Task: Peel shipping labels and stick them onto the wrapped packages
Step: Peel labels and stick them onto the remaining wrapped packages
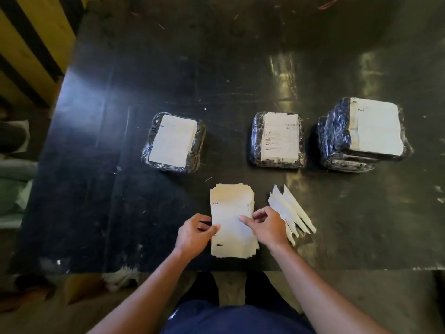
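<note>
A stack of white shipping labels lies near the front edge of the black table. My left hand pinches the top label at its left edge. My right hand pinches the same label at its right edge. Farther back sit black plastic-wrapped packages, each with a white label on top: one at the left, one in the middle, and a pile of two at the right.
Several peeled backing strips lie fanned out just right of the label stack. Yellow and black striped boards stand past the table's left edge. Grey and white cloth-like items lie on the floor at the left.
</note>
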